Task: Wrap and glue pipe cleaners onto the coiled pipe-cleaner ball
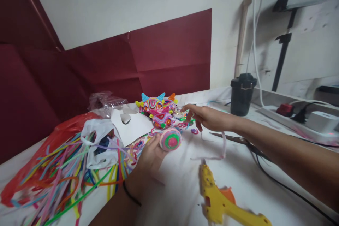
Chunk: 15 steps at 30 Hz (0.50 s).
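Note:
My left hand is closed on a round piece of coiled pipe cleaners, with a pink centre, a green ring and paler pink outside. To its right, my right hand hovers over the table with fingers apart and bent downward; I see nothing in it. Just left of those fingers are small coiled scraps. Behind the round piece sit colourful coiled animal heads with blue and orange horns. A yellow glue gun lies in front, its nozzle pointing away from me. Dark scissors lie under my right forearm.
Many loose pipe cleaners spread over the left side, around a white plastic bag and a red bag. White cut paper lies behind. At right stand a black lidded cup and a power strip with cables.

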Each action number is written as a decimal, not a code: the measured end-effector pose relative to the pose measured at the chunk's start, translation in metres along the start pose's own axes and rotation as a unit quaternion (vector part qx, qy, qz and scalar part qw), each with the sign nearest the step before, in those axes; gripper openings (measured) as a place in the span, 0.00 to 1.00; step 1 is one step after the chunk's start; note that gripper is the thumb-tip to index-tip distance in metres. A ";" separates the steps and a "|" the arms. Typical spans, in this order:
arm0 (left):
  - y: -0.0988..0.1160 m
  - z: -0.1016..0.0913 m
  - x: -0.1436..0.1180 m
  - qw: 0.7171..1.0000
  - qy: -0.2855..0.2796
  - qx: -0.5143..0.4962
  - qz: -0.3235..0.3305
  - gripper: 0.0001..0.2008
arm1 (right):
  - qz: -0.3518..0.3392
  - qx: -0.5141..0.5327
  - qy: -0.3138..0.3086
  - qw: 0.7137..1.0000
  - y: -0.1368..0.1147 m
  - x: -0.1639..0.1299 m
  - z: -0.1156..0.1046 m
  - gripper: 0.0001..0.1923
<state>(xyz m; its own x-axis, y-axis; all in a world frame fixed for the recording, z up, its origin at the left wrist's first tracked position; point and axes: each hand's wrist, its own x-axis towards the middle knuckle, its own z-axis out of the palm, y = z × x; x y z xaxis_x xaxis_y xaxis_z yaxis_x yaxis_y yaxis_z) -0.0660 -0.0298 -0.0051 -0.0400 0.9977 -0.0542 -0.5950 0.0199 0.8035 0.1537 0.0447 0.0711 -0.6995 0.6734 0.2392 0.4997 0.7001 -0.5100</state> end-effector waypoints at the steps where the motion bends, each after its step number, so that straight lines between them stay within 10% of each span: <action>1: -0.001 -0.001 0.001 1.000 0.003 -0.001 0.003 0.08 | 0.007 0.011 0.012 1.000 0.002 0.003 -0.002 0.32; 15: 0.000 -0.007 0.008 0.999 0.053 0.000 0.013 0.09 | 0.140 0.066 0.105 0.982 0.057 0.026 0.039 0.24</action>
<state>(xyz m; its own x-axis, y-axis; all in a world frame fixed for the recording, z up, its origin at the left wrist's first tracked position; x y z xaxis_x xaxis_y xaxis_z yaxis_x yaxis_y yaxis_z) -0.0721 -0.0221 -0.0102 -0.1399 0.9854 -0.0966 -0.5923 -0.0051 0.8057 0.1436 0.0928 0.0163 -0.4172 0.8787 0.2319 0.5770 0.4532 -0.6795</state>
